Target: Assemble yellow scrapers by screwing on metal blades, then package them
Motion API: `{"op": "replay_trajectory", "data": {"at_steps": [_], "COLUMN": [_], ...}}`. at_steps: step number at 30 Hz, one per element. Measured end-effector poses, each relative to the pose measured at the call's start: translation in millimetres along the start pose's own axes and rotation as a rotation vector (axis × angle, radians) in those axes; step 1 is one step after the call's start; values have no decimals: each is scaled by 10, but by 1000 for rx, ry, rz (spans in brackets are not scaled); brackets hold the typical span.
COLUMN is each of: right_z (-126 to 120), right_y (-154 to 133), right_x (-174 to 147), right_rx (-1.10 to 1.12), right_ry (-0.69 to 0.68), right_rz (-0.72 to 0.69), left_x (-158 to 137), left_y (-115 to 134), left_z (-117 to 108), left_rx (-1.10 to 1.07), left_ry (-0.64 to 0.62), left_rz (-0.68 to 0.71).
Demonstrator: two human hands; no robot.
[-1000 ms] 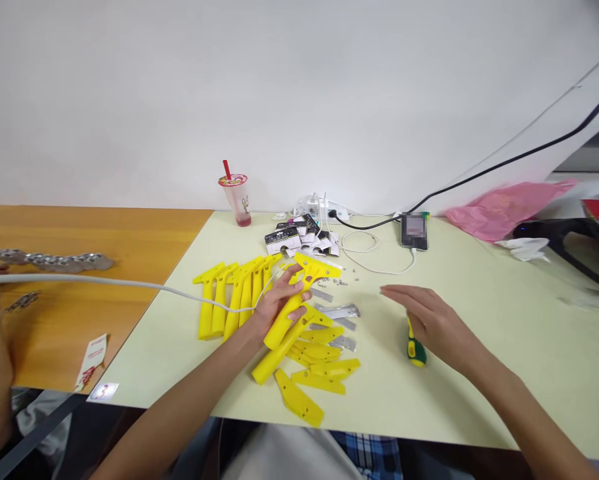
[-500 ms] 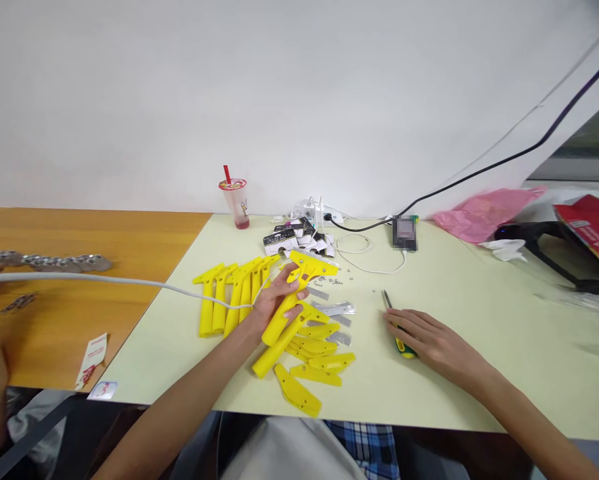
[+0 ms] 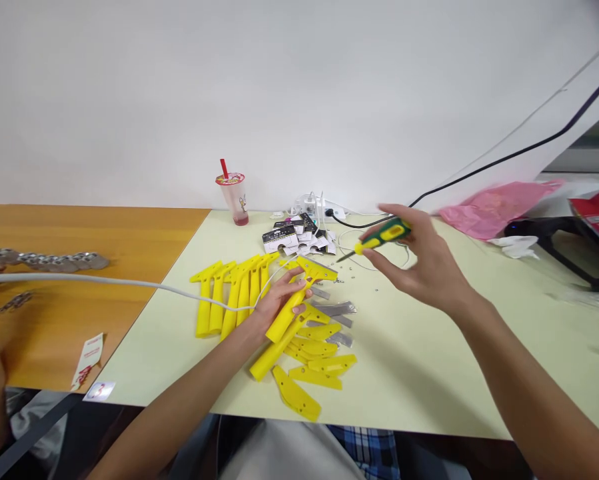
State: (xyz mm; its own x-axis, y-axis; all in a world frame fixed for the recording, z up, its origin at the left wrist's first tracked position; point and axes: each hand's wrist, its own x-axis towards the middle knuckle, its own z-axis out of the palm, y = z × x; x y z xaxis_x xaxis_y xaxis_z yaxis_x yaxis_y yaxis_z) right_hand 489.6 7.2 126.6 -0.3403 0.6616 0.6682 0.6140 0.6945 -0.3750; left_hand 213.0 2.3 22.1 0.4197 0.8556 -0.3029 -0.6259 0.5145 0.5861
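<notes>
left hand (image 3: 275,299) is clasping a yellow t-shaped plastic handle (image 3: 283,321) (seemingly steadying it); right hand (image 3: 425,261) is gripping a green-and-yellow plastic-handled screwdriver (image 3: 390,232).

Yellow T-shaped tool (image 3: 283,323) held tilted, green-and-yellow screwdriver (image 3: 388,233) aloft to its right, tip slanting down-left

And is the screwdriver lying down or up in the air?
Up in the air: the right hand holds the screwdriver above the pale table.
</notes>
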Motion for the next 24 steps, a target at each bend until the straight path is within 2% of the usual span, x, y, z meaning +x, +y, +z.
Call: {"op": "replay_trajectory", "data": {"at_steps": [4,6,11,18,24], "right_z": [136,225,366,406,410], "right_y": [-63,-66,-45,62,55], "right_x": [476,604,702,678,657], "right_rx": [24,41,78,126,117], "right_ry": [-252,-320,-320,-370,-351], "right_rz": [-30,-48,-54,-88,-101], "left_x": [7,13,2,-26,-25], "left_y": [3,14,46,49,48], "left_z": [-30,-43,-14,47,32], "left_rx": [-15,-14,28,-8,-19], "left_ry": [4,-3,-2,35,40], "left_rz": [2,-17,-42,-25,-28]}}
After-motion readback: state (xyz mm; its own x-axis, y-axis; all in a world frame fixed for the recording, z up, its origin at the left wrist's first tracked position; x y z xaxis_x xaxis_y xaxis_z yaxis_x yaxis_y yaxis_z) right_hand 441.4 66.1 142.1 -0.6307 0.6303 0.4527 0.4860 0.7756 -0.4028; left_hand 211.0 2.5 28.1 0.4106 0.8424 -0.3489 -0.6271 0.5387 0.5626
